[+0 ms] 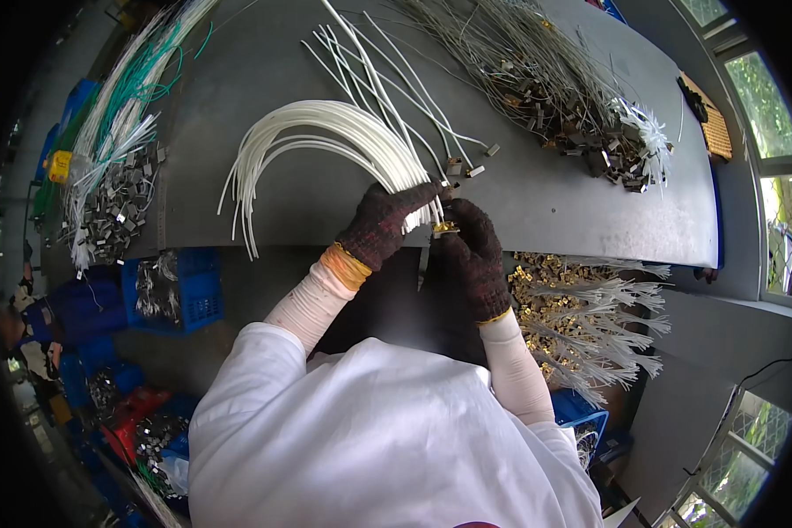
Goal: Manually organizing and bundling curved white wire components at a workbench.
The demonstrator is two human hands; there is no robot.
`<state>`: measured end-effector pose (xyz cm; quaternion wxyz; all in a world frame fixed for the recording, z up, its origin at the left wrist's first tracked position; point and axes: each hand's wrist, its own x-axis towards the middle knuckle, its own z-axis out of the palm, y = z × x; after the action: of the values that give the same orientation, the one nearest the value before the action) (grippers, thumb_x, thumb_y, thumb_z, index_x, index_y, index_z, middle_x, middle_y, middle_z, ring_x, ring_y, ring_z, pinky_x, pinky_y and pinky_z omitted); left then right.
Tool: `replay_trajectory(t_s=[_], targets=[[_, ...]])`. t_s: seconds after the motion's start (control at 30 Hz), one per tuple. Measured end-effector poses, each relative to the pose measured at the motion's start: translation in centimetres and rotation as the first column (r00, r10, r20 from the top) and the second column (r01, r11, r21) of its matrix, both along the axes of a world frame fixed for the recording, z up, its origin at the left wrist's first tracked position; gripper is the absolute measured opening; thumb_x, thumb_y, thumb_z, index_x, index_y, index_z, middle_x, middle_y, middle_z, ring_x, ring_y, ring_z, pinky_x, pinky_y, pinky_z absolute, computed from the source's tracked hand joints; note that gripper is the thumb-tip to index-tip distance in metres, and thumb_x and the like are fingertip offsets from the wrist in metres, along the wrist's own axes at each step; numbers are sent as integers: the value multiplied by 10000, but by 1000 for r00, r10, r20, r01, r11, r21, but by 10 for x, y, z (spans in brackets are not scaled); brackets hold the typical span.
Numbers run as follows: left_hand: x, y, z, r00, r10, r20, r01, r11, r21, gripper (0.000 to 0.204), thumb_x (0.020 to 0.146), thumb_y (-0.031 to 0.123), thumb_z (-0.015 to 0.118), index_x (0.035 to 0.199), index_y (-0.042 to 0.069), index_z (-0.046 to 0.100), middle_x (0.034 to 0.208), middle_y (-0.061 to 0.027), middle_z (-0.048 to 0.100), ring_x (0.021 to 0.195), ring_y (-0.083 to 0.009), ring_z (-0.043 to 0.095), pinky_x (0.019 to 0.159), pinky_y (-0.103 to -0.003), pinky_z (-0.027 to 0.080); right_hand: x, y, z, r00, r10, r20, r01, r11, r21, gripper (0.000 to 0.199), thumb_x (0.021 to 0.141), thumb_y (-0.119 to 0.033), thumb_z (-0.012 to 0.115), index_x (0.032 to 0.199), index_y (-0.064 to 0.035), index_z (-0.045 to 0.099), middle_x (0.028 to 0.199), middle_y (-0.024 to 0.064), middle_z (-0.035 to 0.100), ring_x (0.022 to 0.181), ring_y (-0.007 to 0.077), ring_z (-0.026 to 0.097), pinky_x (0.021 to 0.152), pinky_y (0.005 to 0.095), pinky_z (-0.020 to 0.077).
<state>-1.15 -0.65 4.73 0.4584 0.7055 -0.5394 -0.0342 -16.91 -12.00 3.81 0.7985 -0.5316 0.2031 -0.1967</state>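
Here, at the near edge of a grey table (pixel 546 202), a gloved left hand (pixel 383 224) closes around a bundle of white tubes (pixel 326 132) while the gloved right hand (pixel 475 255) pinches a small brass clip (pixel 445 228) against their ends.

Grey worktable (pixel 554 202) is pretty loaded — a tangle of thin grey wires with metal clips (pixel 546 79) up top, green and white wires (pixel 123 97) far left above loose silvery clips (pixel 114 207). Blue plastic crate (pixel 189 290) below the edge — gold terminals with white leads (pixel 581 308) on the right.
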Motion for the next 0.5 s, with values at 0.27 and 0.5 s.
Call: replay_trajectory(t_s=[0.27,0.5], targets=[[23,2,-12,808,-33,-588,-51,991,-125,382,836,-66,584,1190,33,688,1085,-166,718,986,-281,710,872,-366,568,-1,-9,-5,993,84,-79,-84,996,0,452,921,-23,643,1348,-17,497,1227,106,614,1094,190,607,925,342,533],[20,-3,-16,995,17,-94,-19,1000,-21,364,853,-77,567,1168,41,705,1085,-160,723,995,-272,709,885,-363,565,17,-8,-6,994,59,-91,-56,998,31,508,891,16,671,1367,-16,497,1252,113,613,1137,206,602,930,348,540]])
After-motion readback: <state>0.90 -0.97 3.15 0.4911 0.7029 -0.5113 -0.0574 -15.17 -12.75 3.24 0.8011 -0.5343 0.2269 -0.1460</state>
